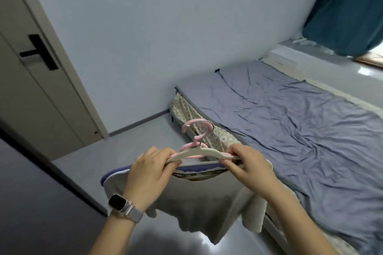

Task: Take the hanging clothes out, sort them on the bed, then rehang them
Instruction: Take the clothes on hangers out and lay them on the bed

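I hold a bunch of hangers [199,152], white and pink, level in front of me beside the bed [300,122]. My left hand [149,174], a watch on its wrist, grips their left end. My right hand [246,163] grips the right end. A grey garment [199,203] hangs from them, with a blue-edged piece showing at its collar. Pink hooks [199,128] stick up behind the bar. The bed's blue-grey sheet is wrinkled and bare.
A closed door [39,80] with a black handle stands at the left. Glossy grey floor [132,143] lies between door and bed. A teal curtain [348,8] hangs at the far right above a windowsill. A dark panel edge crosses the lower left.
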A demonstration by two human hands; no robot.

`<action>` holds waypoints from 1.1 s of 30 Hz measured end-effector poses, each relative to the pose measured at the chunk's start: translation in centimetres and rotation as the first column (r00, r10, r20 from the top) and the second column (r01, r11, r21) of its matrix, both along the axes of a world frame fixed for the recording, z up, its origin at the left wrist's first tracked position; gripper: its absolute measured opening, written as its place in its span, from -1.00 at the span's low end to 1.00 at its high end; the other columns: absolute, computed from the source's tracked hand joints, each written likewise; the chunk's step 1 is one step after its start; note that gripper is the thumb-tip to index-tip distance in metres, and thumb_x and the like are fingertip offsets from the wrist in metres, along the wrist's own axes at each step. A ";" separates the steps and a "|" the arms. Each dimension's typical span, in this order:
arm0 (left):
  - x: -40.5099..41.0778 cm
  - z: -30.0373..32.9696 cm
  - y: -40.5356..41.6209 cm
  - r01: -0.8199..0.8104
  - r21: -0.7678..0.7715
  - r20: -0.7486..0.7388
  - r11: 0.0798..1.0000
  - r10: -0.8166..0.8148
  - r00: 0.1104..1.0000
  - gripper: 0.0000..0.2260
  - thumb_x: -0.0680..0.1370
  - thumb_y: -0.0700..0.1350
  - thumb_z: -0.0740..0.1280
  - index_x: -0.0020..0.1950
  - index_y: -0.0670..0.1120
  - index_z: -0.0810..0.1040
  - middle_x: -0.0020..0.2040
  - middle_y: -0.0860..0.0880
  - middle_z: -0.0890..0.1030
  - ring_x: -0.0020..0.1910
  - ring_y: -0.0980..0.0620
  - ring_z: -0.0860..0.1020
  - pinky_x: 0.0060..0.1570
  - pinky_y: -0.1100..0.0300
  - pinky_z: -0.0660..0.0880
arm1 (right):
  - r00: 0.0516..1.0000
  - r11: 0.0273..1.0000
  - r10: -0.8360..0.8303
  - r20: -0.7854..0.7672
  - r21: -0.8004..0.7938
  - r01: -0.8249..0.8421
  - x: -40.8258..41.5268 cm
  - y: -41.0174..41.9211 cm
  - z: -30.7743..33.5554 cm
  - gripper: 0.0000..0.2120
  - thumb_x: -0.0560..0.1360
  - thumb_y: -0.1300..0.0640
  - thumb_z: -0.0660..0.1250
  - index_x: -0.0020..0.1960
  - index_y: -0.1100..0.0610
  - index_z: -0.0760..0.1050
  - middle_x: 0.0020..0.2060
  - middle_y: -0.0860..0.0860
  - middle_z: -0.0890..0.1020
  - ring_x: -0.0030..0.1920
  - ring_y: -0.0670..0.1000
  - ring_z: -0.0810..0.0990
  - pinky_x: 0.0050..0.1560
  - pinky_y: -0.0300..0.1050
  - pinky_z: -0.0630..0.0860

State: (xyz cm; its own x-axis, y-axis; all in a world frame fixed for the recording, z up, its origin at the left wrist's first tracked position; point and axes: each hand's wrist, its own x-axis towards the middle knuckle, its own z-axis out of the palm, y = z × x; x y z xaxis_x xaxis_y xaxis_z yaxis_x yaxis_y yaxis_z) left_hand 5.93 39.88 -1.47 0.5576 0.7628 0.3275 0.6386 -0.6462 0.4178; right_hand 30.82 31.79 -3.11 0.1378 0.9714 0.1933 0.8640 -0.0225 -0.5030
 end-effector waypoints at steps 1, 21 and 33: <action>2.1 0.0 0.4 0.024 -0.003 -0.002 1.000 -0.024 1.000 -0.74 0.53 0.19 0.13 -0.06 0.08 0.51 -0.24 0.15 0.47 -0.22 0.14 0.43 -0.27 0.26 0.35 | 0.999 0.999 -0.041 -0.010 0.008 0.041 1.7 -0.3 -0.1 -0.82 0.39 -0.24 0.18 -0.20 -0.15 0.36 -0.31 -0.19 0.49 -0.24 -0.15 0.46 -0.23 -0.15 0.37; 33.1 -3.3 18.8 0.453 -0.168 -0.005 0.875 -0.461 0.887 -0.82 0.39 0.14 0.21 -0.17 0.10 0.53 -0.35 0.16 0.42 -0.20 0.12 0.42 -0.23 0.14 0.37 | 0.671 0.714 -0.695 -0.259 -0.136 0.687 23.8 7.0 -2.7 -0.87 0.32 0.01 0.48 -0.28 -0.06 0.52 -0.36 -0.16 0.62 -0.23 -0.10 0.57 -0.12 -0.11 0.44; 50.6 0.3 32.4 0.653 -0.010 -0.008 0.757 -0.653 0.757 -0.84 0.43 0.10 0.22 -0.12 0.10 0.55 -0.28 0.15 0.56 -0.20 0.11 0.45 -0.19 0.14 0.25 | 0.485 0.530 -0.815 -0.318 -0.066 0.846 36.2 17.7 -0.4 -0.83 0.29 -0.01 0.51 -0.33 -0.03 0.52 -0.44 -0.14 0.58 -0.36 -0.17 0.51 -0.29 -0.14 0.40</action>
State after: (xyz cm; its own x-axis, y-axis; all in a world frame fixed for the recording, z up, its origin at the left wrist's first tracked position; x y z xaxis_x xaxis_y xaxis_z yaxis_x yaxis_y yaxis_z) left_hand 56.50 72.31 -1.14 0.9244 0.2146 0.3153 0.0671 -0.9053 0.4194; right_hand 67.01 49.50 -3.56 0.9313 0.3563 0.0752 0.2888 -0.5967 -0.7487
